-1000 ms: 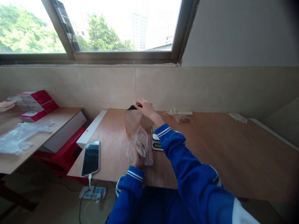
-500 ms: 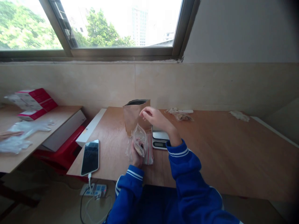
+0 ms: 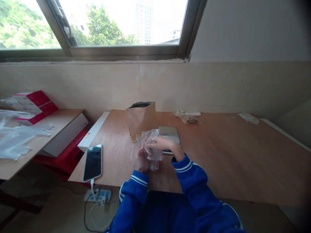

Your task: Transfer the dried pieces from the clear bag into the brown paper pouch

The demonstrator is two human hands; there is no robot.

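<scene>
My left hand (image 3: pixel 142 160) is closed round a clear plastic bag (image 3: pixel 153 155) just above the table, in front of the brown paper bag (image 3: pixel 141 121). Something pale shows through the film, too blurred to name. From the right, my right hand (image 3: pixel 164 143) reaches to the same clear bag, its bent fingers at the film close to the left fingertips. Whether they are inside the bag or outside it, I cannot tell. Beneath the hands lie flat zip bags (image 3: pixel 154 166) with a red stripe. A kitchen scale (image 3: pixel 170 132) sits behind my right hand, partly covered by it.
A phone (image 3: pixel 92 162) on a charging cable lies at the table's left edge. Toward the wall rests a clear bag with brown contents (image 3: pixel 190 119). A crumpled white piece (image 3: pixel 249 118) is farther right. On the neighbouring table are plastic sheets (image 3: pixel 19 137) and red-white boxes (image 3: pixel 36 105).
My right hand has come down from in front of the brown paper bag to the clear bag. The clear bag has tipped to the right. Another person's hand has left the neighbouring table.
</scene>
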